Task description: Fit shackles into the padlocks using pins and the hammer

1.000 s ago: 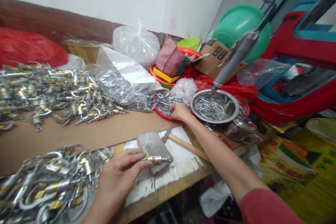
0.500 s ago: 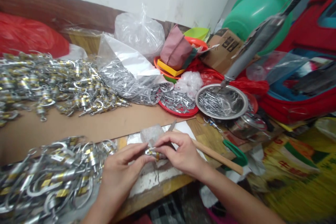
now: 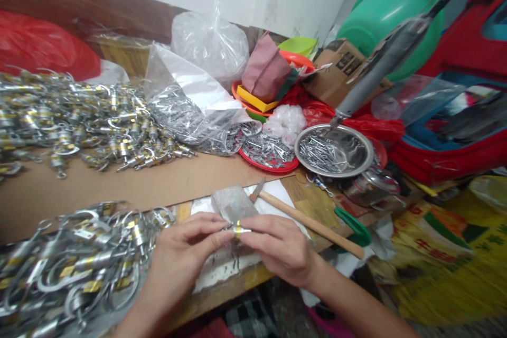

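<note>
Between my two hands is a small silvery metal fitting with a yellow band (image 3: pixel 238 229), held just above the near edge of the workbench. My left hand (image 3: pixel 188 253) pinches its left end between thumb and fingers. On the right end, the thumb and fingers of my right hand (image 3: pixel 281 245) are closed, hiding part of it. Directly behind the fingers lies a grey block (image 3: pixel 233 202) on a white sheet. A short pointed blade (image 3: pixel 258 188) and a long wooden handle (image 3: pixel 317 226) rest beside the block.
Hooked metal fittings with yellow bands lie in a near-left pile (image 3: pixel 87 259) and a far-left pile (image 3: pixel 79 121). Small metal parts fill a clear bag (image 3: pixel 178 111), a red plate (image 3: pixel 273 169) and a steel bowl (image 3: pixel 368 161). A grey metal arm (image 3: pixel 376 74) slants above the bowl.
My right hand has turned, its fingers now extended along the fitting's right end. The fitting's yellow band shows more plainly between the hands. My left hand keeps its pinch.
</note>
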Tool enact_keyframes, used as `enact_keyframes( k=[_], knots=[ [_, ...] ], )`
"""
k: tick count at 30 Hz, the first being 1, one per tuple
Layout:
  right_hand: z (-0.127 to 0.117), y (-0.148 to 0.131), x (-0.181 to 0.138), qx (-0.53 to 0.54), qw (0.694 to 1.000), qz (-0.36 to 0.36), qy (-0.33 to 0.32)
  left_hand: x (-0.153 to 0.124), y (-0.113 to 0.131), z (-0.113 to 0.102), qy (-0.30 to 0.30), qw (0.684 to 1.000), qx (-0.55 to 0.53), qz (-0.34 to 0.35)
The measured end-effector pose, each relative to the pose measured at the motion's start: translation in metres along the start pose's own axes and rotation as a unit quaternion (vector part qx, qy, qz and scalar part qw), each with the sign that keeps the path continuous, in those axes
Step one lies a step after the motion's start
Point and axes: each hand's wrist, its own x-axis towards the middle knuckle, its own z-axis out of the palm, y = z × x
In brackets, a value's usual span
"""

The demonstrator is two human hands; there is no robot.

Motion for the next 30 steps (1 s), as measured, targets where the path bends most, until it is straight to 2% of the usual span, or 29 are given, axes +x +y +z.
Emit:
enact_keyframes(
  k=[2,4,7,9,11,14,18,20,22,24,25,26,27,29,30],
  knots=[
    [-0.005,0.002,0.0,-0.019,1.0,-0.023,-0.007,0.001,0.004,-0.002,-0.032,0.999,0.036,0.023],
    [-0.008,0.004,0.001,-0.025,0.999,-0.018,-0.008,0.001,0.006,-0.004,-0.039,0.993,0.082,0.077],
    [-0.007,0.004,0.003,-0.009,1.0,0.012,0.002,0.0,0.005,-0.006,-0.016,0.974,0.141,0.175],
    [-0.003,0.002,0.004,0.033,0.998,0.045,0.024,-0.002,0.005,-0.007,-0.025,0.966,0.161,0.201],
    [0.001,-0.001,0.006,0.094,0.99,0.095,0.049,-0.004,0.005,-0.008,-0.049,0.972,0.151,0.171],
    [0.006,-0.008,0.007,0.18,0.957,0.209,0.086,-0.007,0.006,-0.006,-0.059,0.994,0.081,0.052],
    [0.012,-0.014,0.007,0.244,0.895,0.352,0.121,-0.012,-0.001,0.005,0.034,0.996,0.003,-0.083],
    [0.016,-0.017,0.004,0.282,0.856,0.415,0.123,-0.016,-0.005,0.011,0.06,0.992,-0.037,-0.109],
    [0.02,-0.02,0.002,0.324,0.811,0.471,0.121,-0.02,-0.009,0.016,0.057,0.988,-0.085,-0.113],
    [0.019,-0.02,0.002,0.347,0.788,0.498,0.105,-0.022,-0.011,0.019,0.055,0.985,-0.126,-0.108],
    [0.017,-0.018,0.004,0.349,0.791,0.497,0.076,-0.023,-0.012,0.018,0.053,0.983,-0.141,-0.11],
    [0.013,-0.013,0.007,0.332,0.807,0.487,0.039,-0.022,-0.012,0.018,0.047,0.981,-0.153,-0.113],
    [0.007,-0.004,0.012,0.282,0.836,0.471,0.001,-0.021,-0.011,0.016,0.04,0.978,-0.167,-0.116],
    [-0.006,0.025,0.024,0.107,0.895,0.431,-0.047,-0.017,-0.01,0.012,0.016,0.973,-0.194,-0.123],
    [-0.012,0.044,0.031,-0.038,0.91,0.412,-0.036,-0.014,-0.009,0.009,0.0,0.971,-0.202,-0.126]
  ],
)
